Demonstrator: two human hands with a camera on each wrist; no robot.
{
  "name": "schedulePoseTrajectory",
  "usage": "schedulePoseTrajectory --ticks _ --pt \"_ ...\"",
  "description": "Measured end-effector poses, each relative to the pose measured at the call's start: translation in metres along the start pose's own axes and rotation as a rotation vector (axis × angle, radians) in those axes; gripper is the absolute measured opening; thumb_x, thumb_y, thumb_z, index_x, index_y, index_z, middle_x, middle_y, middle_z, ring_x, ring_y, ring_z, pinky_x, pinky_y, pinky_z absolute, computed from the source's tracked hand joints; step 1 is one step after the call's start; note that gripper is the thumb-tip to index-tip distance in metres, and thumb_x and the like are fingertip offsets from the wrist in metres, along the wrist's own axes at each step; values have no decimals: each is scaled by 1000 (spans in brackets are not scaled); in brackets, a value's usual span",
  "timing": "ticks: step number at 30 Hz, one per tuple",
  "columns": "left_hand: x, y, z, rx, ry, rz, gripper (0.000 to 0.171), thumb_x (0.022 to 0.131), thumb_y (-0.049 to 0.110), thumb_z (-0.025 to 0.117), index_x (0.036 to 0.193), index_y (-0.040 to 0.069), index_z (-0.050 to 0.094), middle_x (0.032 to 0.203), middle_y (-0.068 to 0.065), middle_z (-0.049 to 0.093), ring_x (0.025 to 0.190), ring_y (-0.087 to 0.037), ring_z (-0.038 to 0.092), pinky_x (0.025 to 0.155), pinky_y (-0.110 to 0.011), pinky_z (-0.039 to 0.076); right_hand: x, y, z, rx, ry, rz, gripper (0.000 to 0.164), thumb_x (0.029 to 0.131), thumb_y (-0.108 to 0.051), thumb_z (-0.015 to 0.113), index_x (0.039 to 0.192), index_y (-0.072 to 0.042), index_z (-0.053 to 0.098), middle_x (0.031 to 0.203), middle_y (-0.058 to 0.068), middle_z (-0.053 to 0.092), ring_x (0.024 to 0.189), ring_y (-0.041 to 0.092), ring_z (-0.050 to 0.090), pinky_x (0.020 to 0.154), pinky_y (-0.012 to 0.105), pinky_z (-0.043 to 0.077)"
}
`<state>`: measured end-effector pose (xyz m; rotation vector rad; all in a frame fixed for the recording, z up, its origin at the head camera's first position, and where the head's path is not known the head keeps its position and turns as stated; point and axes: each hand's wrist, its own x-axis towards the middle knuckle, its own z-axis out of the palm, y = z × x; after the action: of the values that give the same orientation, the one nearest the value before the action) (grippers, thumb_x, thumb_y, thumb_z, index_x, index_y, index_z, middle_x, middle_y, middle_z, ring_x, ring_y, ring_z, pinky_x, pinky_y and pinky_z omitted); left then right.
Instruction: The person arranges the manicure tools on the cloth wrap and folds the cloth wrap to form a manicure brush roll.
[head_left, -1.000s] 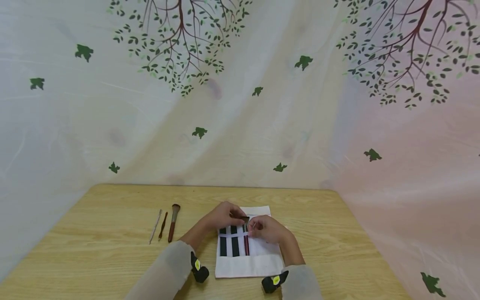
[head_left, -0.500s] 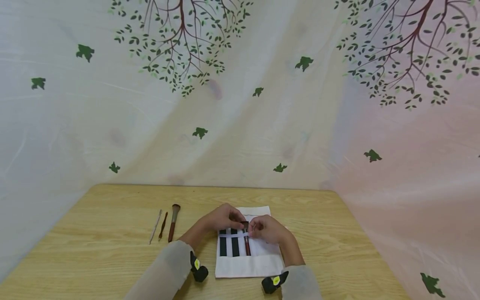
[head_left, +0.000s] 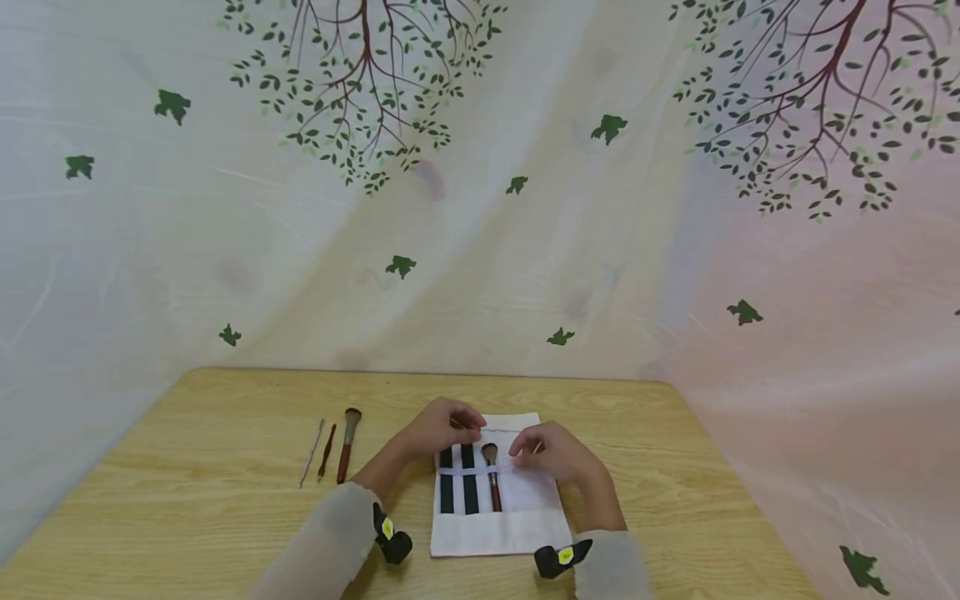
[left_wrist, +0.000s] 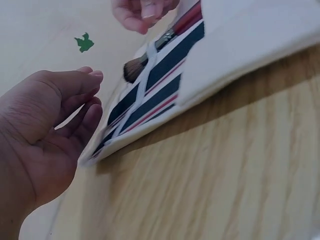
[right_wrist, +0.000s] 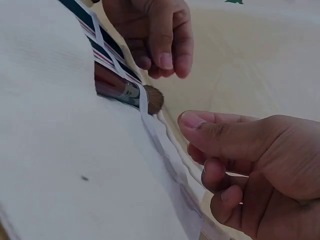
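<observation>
Brush (right_wrist: 129, 91) lies under white strap (right_wrist: 143, 104), near right hand (right_wrist: 260, 160).

Pale draped backdrop (head_left: 465, 333), printed leafy branches (head_left: 366, 52), scattered green shapes (head_left: 173, 106), wood-grain table (head_left: 217, 450), rounded far corners, soft light

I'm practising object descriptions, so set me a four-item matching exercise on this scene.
1. Thin pale tool
2. Brush between the hands
3. Cloth case
4. Left hand

A. Tucked under a white band
B. Holding nothing
C. Farthest left on the tabletop in the head view
D. White with dark stripes

Pairs: 1-C, 2-A, 3-D, 4-B
</observation>
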<state>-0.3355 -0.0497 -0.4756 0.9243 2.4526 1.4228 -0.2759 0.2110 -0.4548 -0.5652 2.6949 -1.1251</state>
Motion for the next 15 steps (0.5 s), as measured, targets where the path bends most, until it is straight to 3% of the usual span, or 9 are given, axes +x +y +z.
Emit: schedulePoseTrajectory --ticks 7,15 --pt "-12 -2 -24 -24 89 16 20 97 12 71 113 -1 72 99 -3 71 93 -17 65 82 -32 56 -7 4 -6 36 13 62 8 93 -5 74 94 -12 77 86 -2 68 79 20 55 66 34 49" --pt "-31 -5 -49 75 173 -58 18 98 15 71 111 3 74 99 0 72 95 -16 66 87 -35 55 -7 9 -4 22 -6 10 10 85 -11 85 94 -12 80 77 -2 64 75 17 54 65 30 47"
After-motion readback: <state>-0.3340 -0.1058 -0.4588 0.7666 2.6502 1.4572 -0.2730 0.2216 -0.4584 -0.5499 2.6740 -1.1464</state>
